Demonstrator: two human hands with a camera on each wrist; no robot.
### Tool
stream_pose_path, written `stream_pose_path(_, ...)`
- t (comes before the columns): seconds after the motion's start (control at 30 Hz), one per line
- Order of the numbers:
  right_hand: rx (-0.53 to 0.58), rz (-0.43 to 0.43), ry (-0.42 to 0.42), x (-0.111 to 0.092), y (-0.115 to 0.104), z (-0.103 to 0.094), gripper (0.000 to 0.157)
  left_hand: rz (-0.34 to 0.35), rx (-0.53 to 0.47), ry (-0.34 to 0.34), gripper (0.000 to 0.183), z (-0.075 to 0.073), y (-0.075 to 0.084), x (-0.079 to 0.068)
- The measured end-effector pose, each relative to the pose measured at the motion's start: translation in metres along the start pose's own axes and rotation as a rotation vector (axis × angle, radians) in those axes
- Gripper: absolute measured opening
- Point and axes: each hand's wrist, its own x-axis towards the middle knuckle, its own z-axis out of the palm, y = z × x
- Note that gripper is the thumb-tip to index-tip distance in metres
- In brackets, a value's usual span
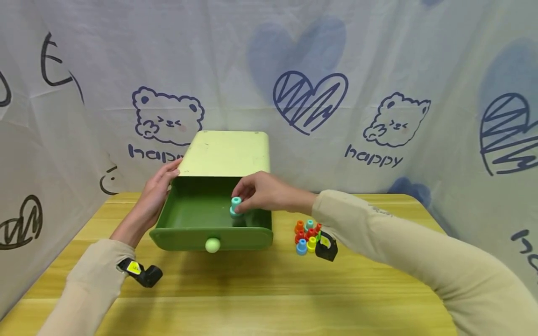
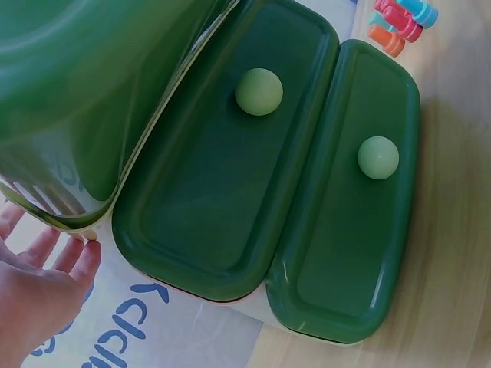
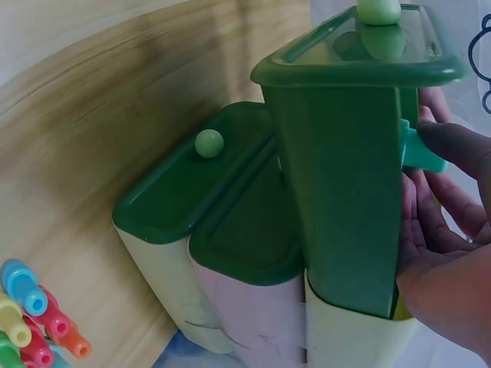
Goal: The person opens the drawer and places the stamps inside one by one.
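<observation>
My right hand (image 1: 271,192) pinches a turquoise stepped peg (image 1: 236,202) between thumb and fingers. The peg is upright, over the right part of a pulled-out green drawer (image 1: 248,239), inside its walls in the head view; in the right wrist view the peg (image 3: 422,151) shows at the drawer's side wall. A pale yellow top (image 1: 229,151) covers the cabinet that the drawer slides from. At the cabinet's left side, my left hand (image 1: 154,193) rests with extended fingers; in the left wrist view its fingertips (image 2: 90,257) touch the casing edge.
Several coloured pegs (image 1: 301,246) stand grouped on the wooden table (image 1: 269,298), right of the cabinet near my right forearm. Below the pulled-out drawer are two closed drawers, a middle one (image 2: 207,176) and a bottom one (image 2: 345,230), each with a round knob. A printed curtain (image 1: 235,60) hangs behind.
</observation>
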Motion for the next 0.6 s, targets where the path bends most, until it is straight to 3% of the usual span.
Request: stream_pose_path(0.6,-0.042,0.006,-0.012,0.0053,-0.0016,0.0050,0.026,0.003,-0.009,-0.009,0.058,-0.0018,-0.0013,-0.0006)
